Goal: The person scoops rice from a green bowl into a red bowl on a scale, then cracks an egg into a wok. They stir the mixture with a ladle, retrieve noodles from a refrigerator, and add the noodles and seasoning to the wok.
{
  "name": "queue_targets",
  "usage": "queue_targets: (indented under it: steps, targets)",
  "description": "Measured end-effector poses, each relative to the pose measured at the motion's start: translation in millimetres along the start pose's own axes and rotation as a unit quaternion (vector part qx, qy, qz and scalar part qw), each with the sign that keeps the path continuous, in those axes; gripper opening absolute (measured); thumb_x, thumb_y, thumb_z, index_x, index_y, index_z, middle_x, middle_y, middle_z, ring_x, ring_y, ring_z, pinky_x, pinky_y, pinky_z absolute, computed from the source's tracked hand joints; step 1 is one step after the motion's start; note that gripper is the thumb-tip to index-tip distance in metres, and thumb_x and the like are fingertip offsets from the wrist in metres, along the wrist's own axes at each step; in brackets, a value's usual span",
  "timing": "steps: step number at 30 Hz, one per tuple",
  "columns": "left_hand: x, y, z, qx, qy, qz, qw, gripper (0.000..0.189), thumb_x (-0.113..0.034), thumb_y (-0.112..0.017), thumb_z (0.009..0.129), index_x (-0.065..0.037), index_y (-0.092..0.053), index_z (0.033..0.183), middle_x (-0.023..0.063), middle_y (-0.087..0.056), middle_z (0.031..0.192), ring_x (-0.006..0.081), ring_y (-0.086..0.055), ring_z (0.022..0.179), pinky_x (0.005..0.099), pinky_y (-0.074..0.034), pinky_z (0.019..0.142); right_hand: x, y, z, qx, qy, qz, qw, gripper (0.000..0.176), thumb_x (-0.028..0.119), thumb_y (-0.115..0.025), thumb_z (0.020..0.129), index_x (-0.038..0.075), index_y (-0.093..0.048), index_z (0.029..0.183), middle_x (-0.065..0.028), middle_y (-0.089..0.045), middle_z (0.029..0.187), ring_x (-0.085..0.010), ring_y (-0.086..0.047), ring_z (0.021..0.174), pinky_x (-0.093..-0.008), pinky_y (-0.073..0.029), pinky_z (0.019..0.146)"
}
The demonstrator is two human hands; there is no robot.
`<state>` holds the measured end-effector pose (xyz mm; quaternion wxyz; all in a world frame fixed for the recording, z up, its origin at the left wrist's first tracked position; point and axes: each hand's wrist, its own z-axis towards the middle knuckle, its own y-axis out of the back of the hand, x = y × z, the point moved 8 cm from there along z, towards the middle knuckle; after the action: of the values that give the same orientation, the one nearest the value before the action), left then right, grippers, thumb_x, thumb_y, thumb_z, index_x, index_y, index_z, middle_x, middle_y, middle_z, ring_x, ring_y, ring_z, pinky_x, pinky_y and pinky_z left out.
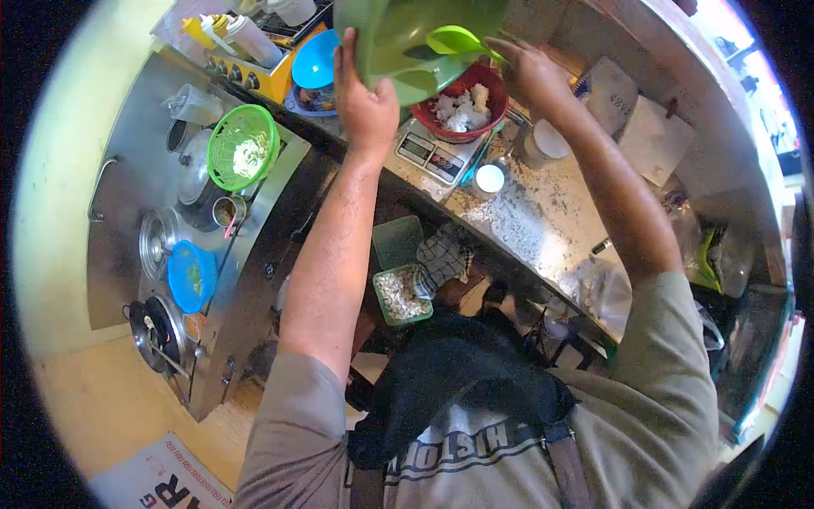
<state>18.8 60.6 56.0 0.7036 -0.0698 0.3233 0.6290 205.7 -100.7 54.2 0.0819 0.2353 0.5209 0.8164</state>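
Observation:
My left hand (366,100) grips the rim of a large green bowl (407,42), which is tilted over a red bowl (493,109) holding white chunks. The red bowl stands on a digital scale (432,157) on the speckled counter (526,220). My right hand (532,72) holds a light green scoop (458,40) inside the mouth of the green bowl, above the red bowl.
A steel stove unit (144,161) at left carries a green colander (243,146), pots and a blue strainer (190,275). A blue funnel (315,59) and bottles stand at the back. Green containers (398,293) sit below the counter. A white lid (490,178) and cup (543,142) lie nearby.

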Motion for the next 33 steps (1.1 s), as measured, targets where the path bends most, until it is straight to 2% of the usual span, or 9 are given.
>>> queue_targets:
  steps: [2, 5, 11, 14, 16, 20, 25, 28, 33]
  targets:
    - [17, 9, -9, -0.029, 0.083, -0.056, 0.995, 0.053, -0.001, -0.051, 0.073, 0.005, -0.042, 0.125, 0.0221, -0.055, 0.115, 0.0327, -0.053, 0.109, 0.0379, -0.04, 0.096, 13, -2, 5, 0.007, -0.016, 0.059, 0.998, 0.049, 0.007, -0.062, 0.078, 0.014, -0.053, 0.126, -0.018, -0.063, 0.108, -0.0324, -0.063, 0.094, -0.0402, -0.051, 0.078]
    - [22, 37, -24, -0.051, 0.229, -0.118, 0.965, 0.052, 0.002, -0.05, 0.073, 0.006, -0.04, 0.124, 0.0199, -0.054, 0.116, 0.0282, -0.054, 0.108, 0.0369, -0.041, 0.095, 46, -6, 8, 0.04, -0.023, 0.158, 0.986, 0.047, 0.008, -0.067, 0.077, 0.011, -0.056, 0.123, -0.0181, -0.066, 0.102, -0.029, -0.066, 0.09, -0.0387, -0.052, 0.077]
    - [71, 84, -85, -0.145, 0.344, -0.266, 0.889, 0.047, 0.007, -0.049, 0.08, 0.002, -0.037, 0.125, 0.0153, -0.051, 0.12, 0.0271, -0.056, 0.105, 0.0394, -0.045, 0.093, 115, -60, 18, 0.128, 0.055, 0.127, 0.982, 0.036, 0.013, -0.06, 0.08, 0.011, -0.062, 0.115, -0.0166, -0.066, 0.102, -0.0269, -0.065, 0.093, -0.0376, -0.05, 0.084]
    - [55, 116, -118, -0.142, 0.47, -0.305, 0.816, 0.053, 0.01, -0.043, 0.077, 0.0, -0.035, 0.129, 0.0149, -0.05, 0.119, 0.0281, -0.059, 0.1, 0.041, -0.055, 0.078, 121, -47, 27, 0.196, 0.107, 0.134, 0.966, 0.028, 0.018, -0.063, 0.08, 0.009, -0.066, 0.107, -0.0155, -0.067, 0.098, -0.0269, -0.066, 0.087, -0.0367, -0.051, 0.079]
    - [54, 141, -149, -0.14, 0.496, -0.311, 0.798, 0.054, 0.01, -0.043, 0.078, -0.003, -0.034, 0.129, 0.0143, -0.05, 0.118, 0.0281, -0.06, 0.1, 0.0424, -0.059, 0.069, 60, -31, 48, 0.079, 0.017, 0.051, 0.995, 0.024, 0.021, -0.065, 0.079, 0.007, -0.068, 0.099, -0.014, -0.068, 0.086, -0.0286, -0.066, 0.075, -0.037, -0.052, 0.071]
    - [45, 193, -236, -0.152, 0.588, -0.239, 0.758, 0.056, 0.007, -0.043, 0.08, -0.008, -0.028, 0.133, 0.0131, -0.049, 0.119, 0.0254, -0.06, 0.099, 0.0393, -0.058, 0.07, -14, -143, 12, 0.286, -0.001, -0.074, 0.955, 0.035, 0.028, -0.07, 0.071, 0.012, -0.069, 0.102, -0.0161, -0.067, 0.093, -0.0313, -0.064, 0.091, -0.0399, -0.051, 0.081]
    - [35, 226, -345, -0.157, 0.663, -0.209, 0.702, 0.046, 0.006, -0.044, 0.082, -0.01, -0.034, 0.124, 0.0093, -0.051, 0.113, 0.0182, -0.06, 0.086, 0.0281, -0.052, 0.053, -2, -180, -3, 0.29, 0.014, -0.143, 0.946, 0.032, 0.025, -0.068, 0.071, 0.013, -0.069, 0.101, -0.0176, -0.067, 0.095, -0.03, -0.064, 0.092, -0.0408, -0.051, 0.082]
    - [25, 227, -386, -0.086, 0.686, -0.217, 0.69, 0.052, 0.004, -0.047, 0.081, -0.013, -0.032, 0.128, 0.0085, -0.05, 0.116, 0.024, -0.059, 0.097, 0.0375, -0.055, 0.07, -2, -187, 6, 0.304, 0.011, -0.179, 0.936, 0.029, 0.024, -0.067, 0.071, 0.012, -0.07, 0.098, -0.0182, -0.067, 0.092, -0.032, -0.065, 0.085, -0.0415, -0.052, 0.077]
    - [7, 222, -423, -0.136, 0.675, -0.262, 0.676, 0.045, 0.003, -0.049, 0.083, -0.007, -0.036, 0.126, 0.0069, -0.056, 0.098, 0.0162, -0.059, 0.076, 0.0297, -0.05, 0.053, -38, -165, 25, 0.197, -0.055, 0.069, 0.976, 0.025, 0.023, -0.068, 0.071, 0.006, -0.068, 0.089, -0.0165, -0.067, 0.077, -0.0248, -0.065, 0.069, -0.0362, -0.052, 0.065]
